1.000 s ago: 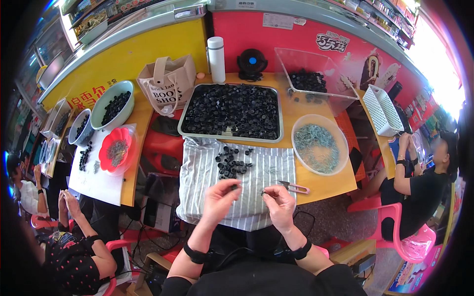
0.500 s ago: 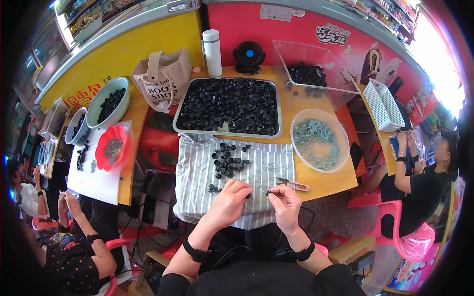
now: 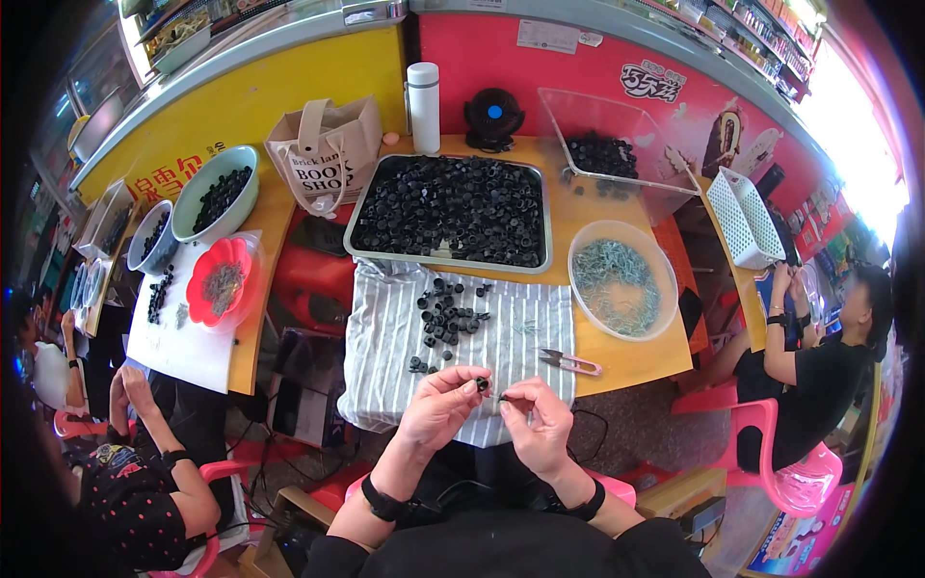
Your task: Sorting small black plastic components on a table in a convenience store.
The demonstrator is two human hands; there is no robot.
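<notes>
My left hand [image 3: 443, 408] pinches a small black plastic part [image 3: 482, 383] with a round, cap-like shape, raised over the near edge of a grey striped cloth [image 3: 385, 332]. Close beside it, the thumb and fingertips of my right hand [image 3: 540, 426] are pressed together; a tiny dark bit shows there, too small to name. Loose black plastic parts [image 3: 449, 318] lie in a pile on the cloth. Thread snips [image 3: 570, 362] with pinkish handles rest at the cloth's right side. Beyond the cloth stands a metal tray [image 3: 453, 262] full of the same black parts.
To the right is a round clear tub [image 3: 665, 318] of thin metal pins. Behind stand a clear bin [image 3: 626, 183], a black fan [image 3: 493, 116], a white bottle [image 3: 423, 111] and a canvas bag [image 3: 328, 154]. People sit at side tables holding bowls and a white basket [image 3: 747, 222].
Both hands have come closer together, the right one moving left. My left hand has turned, so the black part now shows at its fingertips. The whole view has shifted slightly.
</notes>
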